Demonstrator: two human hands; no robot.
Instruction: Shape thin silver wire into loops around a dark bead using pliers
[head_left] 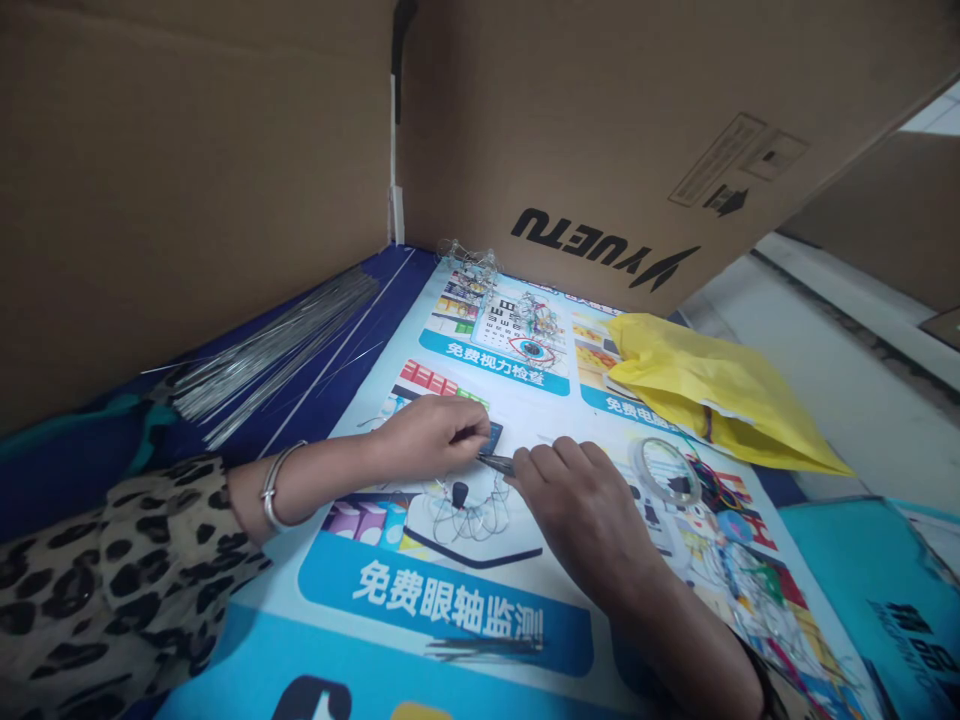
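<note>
My right hand is wrapped round a pair of pliers, whose dark metal jaws point left. The jaw tips meet the curled fingers of my left hand, which pinches thin wire; the exact grip is hidden by the fingers. Just below both hands, looped silvery wirework spreads in an open ring over the printed poster. Nearer to me, a small bunch of short cut wires lies on the poster.
Long straight wires lie in a bundle at left. Further wirework sits at the back. At right are a clear ring-shaped spool, a yellow bag and coloured wire pieces. Cardboard walls stand behind and left.
</note>
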